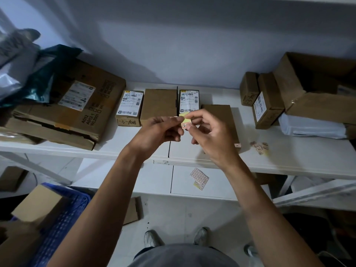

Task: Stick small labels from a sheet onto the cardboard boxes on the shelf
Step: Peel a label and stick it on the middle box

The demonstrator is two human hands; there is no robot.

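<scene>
Both my hands meet above the white shelf (57, 149). My left hand (159, 132) pinches a small yellow backing strip (184, 116). My right hand (210, 132) pinches a small red-bordered label (186, 125) at that strip. Behind them stand several small cardboard boxes: one with a shipping label (130, 108), a plain one (158, 105), another with a shipping label (189, 101) and a plain one (221, 116) partly hidden by my right hand, with a small label (237, 145) on its front. A label sheet (199, 178) lies on the lower shelf.
A large flattened carton (77, 112) with plastic bags on it lies at the left. More boxes (267, 105) and an open carton (316, 87) stand at the right. Loose small labels (260, 147) lie on the shelf. A blue crate (63, 218) sits on the floor.
</scene>
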